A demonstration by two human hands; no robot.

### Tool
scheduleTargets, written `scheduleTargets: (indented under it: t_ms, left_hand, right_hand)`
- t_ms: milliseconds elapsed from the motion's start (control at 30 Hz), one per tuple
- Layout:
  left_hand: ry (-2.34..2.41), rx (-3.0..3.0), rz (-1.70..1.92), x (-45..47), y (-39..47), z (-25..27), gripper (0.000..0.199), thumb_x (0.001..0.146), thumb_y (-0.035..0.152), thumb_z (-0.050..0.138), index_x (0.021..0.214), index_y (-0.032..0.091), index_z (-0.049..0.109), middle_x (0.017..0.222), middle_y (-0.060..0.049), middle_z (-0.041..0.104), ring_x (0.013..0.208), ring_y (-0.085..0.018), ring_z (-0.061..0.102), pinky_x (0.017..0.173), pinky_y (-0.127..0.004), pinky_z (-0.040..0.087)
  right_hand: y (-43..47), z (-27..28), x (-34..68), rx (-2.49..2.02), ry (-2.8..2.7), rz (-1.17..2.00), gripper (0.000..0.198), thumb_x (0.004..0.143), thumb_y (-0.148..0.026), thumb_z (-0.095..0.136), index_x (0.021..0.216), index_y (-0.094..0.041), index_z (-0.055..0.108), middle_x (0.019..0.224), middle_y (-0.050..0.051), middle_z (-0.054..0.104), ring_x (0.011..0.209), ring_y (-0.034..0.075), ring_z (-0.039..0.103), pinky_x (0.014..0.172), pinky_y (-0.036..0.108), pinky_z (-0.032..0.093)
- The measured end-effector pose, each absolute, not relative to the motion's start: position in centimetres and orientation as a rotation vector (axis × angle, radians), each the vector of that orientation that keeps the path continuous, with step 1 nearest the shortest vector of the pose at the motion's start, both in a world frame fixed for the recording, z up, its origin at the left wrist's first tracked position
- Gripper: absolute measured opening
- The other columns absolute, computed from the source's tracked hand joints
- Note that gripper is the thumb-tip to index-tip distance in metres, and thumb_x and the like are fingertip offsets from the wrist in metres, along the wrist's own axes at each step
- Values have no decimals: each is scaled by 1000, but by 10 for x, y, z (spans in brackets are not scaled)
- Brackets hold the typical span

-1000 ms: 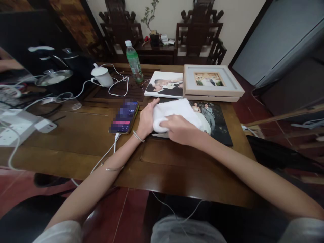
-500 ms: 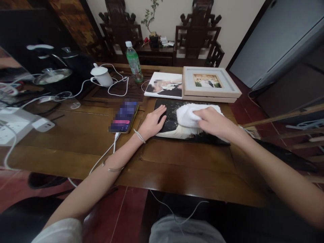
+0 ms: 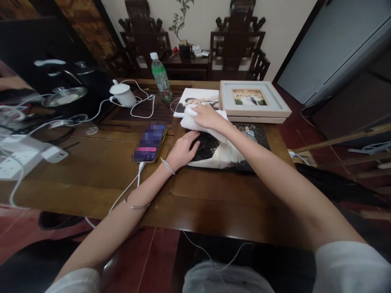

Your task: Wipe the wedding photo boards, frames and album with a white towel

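A dark photo panel (image 3: 222, 156) showing a pale gown lies flat on the wooden table. My left hand (image 3: 183, 150) rests on its left edge, fingers stretched out. A white cloth (image 3: 191, 120) is bunched in my right hand (image 3: 207, 118), over the panel's upper left part. The cloth hides that corner and overlaps the view of a white-edged photo panel (image 3: 200, 94) just behind; whether it touches that one I cannot tell.
Behind on the right lies a framed picture (image 3: 252, 97). A green bottle (image 3: 161, 77), a lidded white cup (image 3: 122, 94) and a phone on a charging cable (image 3: 150, 142) stand or lie leftward. A white power strip (image 3: 18, 156) with cables is at far left.
My right hand has swept the cloth leftward from the panel's right half to its upper left corner, uncovering the printed figure at right. My left hand has stayed in place.
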State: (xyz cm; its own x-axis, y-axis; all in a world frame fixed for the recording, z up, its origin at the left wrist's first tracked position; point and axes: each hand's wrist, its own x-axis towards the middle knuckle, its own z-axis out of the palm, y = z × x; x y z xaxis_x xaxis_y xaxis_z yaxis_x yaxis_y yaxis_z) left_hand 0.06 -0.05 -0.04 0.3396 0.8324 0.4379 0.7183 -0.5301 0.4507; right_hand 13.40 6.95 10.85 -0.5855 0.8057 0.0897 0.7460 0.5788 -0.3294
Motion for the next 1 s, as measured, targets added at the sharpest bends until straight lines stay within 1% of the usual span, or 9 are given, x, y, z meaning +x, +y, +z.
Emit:
scheduleTargets:
  t_ms: [100, 200, 333, 433, 500, 600, 733, 867, 1000]
  left_hand:
    - [1408, 2423, 964, 0, 0, -2, 43, 96, 32, 43, 128, 9, 61, 139, -17, 59, 134, -28, 52, 115, -48, 40]
    - [1397, 2409, 972, 0, 0, -2, 43, 96, 32, 44, 129, 9, 61, 142, -17, 56, 137, -28, 49, 116, -50, 38]
    - [1393, 2399, 981, 0, -1, -1, 42, 97, 32, 45, 128, 10, 61, 142, -17, 56, 137, -28, 49, 116, -50, 38]
    - [1384, 2400, 993, 1, 0, -1, 42, 96, 32, 45, 127, 9, 61, 141, -19, 56, 136, -29, 49, 116, -50, 37]
    - [1382, 2398, 996, 0, 0, -2, 41, 96, 32, 45, 127, 11, 61, 141, -17, 57, 136, -29, 49, 116, -51, 37]
    - [1382, 2401, 990, 0, 1, -2, 40, 96, 32, 45, 128, 13, 60, 141, -15, 57, 137, -28, 49, 116, -52, 37]
    - [1389, 2415, 986, 0, 0, -2, 41, 96, 32, 45, 127, 10, 61, 141, -18, 57, 136, -28, 49, 116, -50, 38]
    - [1388, 2414, 984, 0, 0, -1, 42, 96, 32, 45, 127, 8, 61, 140, -20, 57, 136, -29, 49, 117, -49, 37]
    - [1384, 2421, 986, 0, -1, -1, 42, 96, 32, 45, 127, 9, 61, 140, -19, 57, 136, -29, 49, 116, -50, 38]
  right_hand:
    - [67, 108, 156, -1392, -2541, 413, 24, 73, -3, 42, 85, -13, 61, 99, 16, 67, 87, 24, 56, 77, 32, 41]
    - [62, 109, 197, -1523, -2475, 404, 17, 70, -4, 44, 73, -16, 55, 85, 13, 65, 77, 22, 53, 69, 32, 38]
    - [55, 113, 260, -1675, -2370, 456, 12, 65, -7, 44, 68, -18, 49, 78, 10, 60, 69, 19, 49, 61, 32, 32]
    - [48, 110, 297, -1710, -2321, 412, 12, 64, -9, 41, 65, -20, 45, 73, 8, 56, 70, 18, 49, 64, 33, 32]
    - [38, 104, 313, -1702, -2297, 375, 12, 63, -9, 40, 62, -21, 41, 71, 6, 54, 73, 19, 49, 67, 34, 33]
    - [7, 95, 322, -1670, -2293, 345, 15, 63, -11, 40, 60, -24, 34, 64, 3, 48, 68, 20, 47, 65, 35, 32]
    - [-61, 87, 319, -1595, -2397, 370, 23, 66, -12, 42, 61, -28, 26, 59, 2, 45, 60, 23, 46, 62, 37, 31]
    - [-120, 85, 313, -1560, -2458, 539, 25, 65, -10, 46, 61, -29, 29, 58, 4, 51, 57, 26, 49, 59, 39, 31]
    - [-129, 90, 310, -1555, -2422, 680, 25, 62, -9, 48, 59, -27, 32, 59, 5, 54, 58, 24, 50, 59, 40, 33]
